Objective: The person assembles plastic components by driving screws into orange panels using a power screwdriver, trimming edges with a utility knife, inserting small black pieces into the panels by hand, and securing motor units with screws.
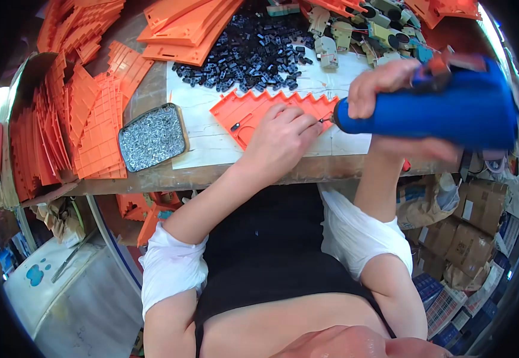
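My right hand (382, 86) wraps tightly round a blue power driver (435, 113), right of the orange panel (248, 112) before me; my left hand (286, 137) rests bent-fingered on it, whether pinching anything I cannot tell. Best: bit (326, 120) straight, panel pinned, fingertips clear. One driver, one worked panel, one screw tray (183, 128) to its left; black pieces (244, 56) beyond, uncountable.

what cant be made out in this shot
All in the head view:
Orange panel: its middle, covered by the left hand.
Blue power screwdriver: its rear end, smeared by motion blur.
Right hand: part of it, hidden behind the screwdriver.
Screws: their head type, too small to tell.
Stack of orange panels: far end, cut off by the top edge.
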The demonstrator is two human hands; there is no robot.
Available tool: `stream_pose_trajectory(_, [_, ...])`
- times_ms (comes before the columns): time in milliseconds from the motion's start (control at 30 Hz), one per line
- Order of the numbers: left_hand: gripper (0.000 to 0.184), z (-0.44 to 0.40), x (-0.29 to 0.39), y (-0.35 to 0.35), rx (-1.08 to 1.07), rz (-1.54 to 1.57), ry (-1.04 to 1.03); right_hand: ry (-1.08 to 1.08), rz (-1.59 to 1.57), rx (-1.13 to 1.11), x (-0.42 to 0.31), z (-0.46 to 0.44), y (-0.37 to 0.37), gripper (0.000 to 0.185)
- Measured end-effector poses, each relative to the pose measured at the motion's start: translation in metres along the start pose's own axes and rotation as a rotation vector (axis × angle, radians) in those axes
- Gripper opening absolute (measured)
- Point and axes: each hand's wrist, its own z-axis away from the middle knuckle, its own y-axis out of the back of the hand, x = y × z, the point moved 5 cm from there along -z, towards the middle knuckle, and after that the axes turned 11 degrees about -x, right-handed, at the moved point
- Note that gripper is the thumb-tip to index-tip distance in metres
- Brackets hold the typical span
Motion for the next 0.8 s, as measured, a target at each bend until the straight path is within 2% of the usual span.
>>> stream_pose_trajectory(67, [0.022, 0.002, 0.001, 0.001, 0.015, -0.017, -0.001, -0.01, -0.206, -0.016, 0.009, -0.009, 0.003, 0.102])
stream_pose_trajectory(100, [0.022, 0.001, 0.003, 0.001, 0.022, -0.025, 0.004, -0.128, -0.148, 0.208, 0.005, -0.012, 0.005, 0.102])
stream_pose_trajectory(133, [0.023, 0.001, 0.004, 0.0, 0.003, -0.017, 0.016, -0.023, -0.197, -0.038, 0.009, -0.021, 0.008, 0.102])
stream_pose_trajectory(200, [0.025, 0.014, -0.002, 0.009, -0.011, -0.031, 0.068, -0.13, -0.045, -0.053, 0.006, -0.019, 0.009, 0.101])
stream_pose_trajectory(233, [0.027, 0.024, -0.005, 0.018, 0.037, 0.08, 0.071, -0.208, -0.012, 0.144, 0.0, -0.015, -0.002, 0.101])
stream_pose_trajectory(300, [0.029, 0.051, -0.019, 0.052, 0.122, 0.206, 0.102, -0.101, -0.029, 0.182, -0.016, -0.011, -0.015, 0.1])
stream_pose_trajectory(367, [0.02, 0.093, -0.052, 0.094, 0.149, 0.209, 0.465, -0.006, -0.029, 0.181, -0.027, -0.013, -0.029, 0.099])
stream_pose_trajectory(400, [0.019, 0.108, -0.064, 0.109, 0.107, 0.057, 0.524, -0.002, -0.021, 0.149, -0.03, -0.018, -0.035, 0.1])
stream_pose_trajectory(433, [0.018, 0.118, -0.074, 0.119, 0.064, -0.091, 0.584, 0.074, -0.069, 0.072, -0.027, -0.029, -0.047, 0.118])
stream_pose_trajectory(467, [0.02, 0.125, -0.082, 0.117, 0.057, -0.137, 0.544, 0.074, -0.08, 0.063, -0.019, -0.032, -0.053, 0.118])
stream_pose_trajectory(533, [0.019, 0.125, -0.089, 0.106, -0.012, -0.174, 0.548, -0.157, -0.005, 0.235, 0.004, -0.035, -0.055, 0.108])
stream_pose_trajectory(600, [0.016, 0.127, -0.092, 0.105, 0.027, -0.194, 0.537, -0.292, 0.195, 0.203, 0.017, -0.041, -0.067, 0.109])
stream_pose_trajectory(667, [0.014, 0.129, -0.095, 0.105, 0.06, -0.204, 0.525, -0.135, 0.003, 0.171, 0.026, -0.05, -0.079, 0.11])
stream_pose_trajectory(700, [0.013, 0.132, -0.096, 0.106, 0.103, -0.182, 0.523, -0.097, -0.078, 0.105, 0.033, -0.053, -0.085, 0.111])
stream_pose_trajectory(800, [0.01, 0.138, -0.097, 0.107, 0.19, -0.168, 0.53, -0.057, -0.178, 0.125, 0.047, -0.058, -0.094, 0.111])
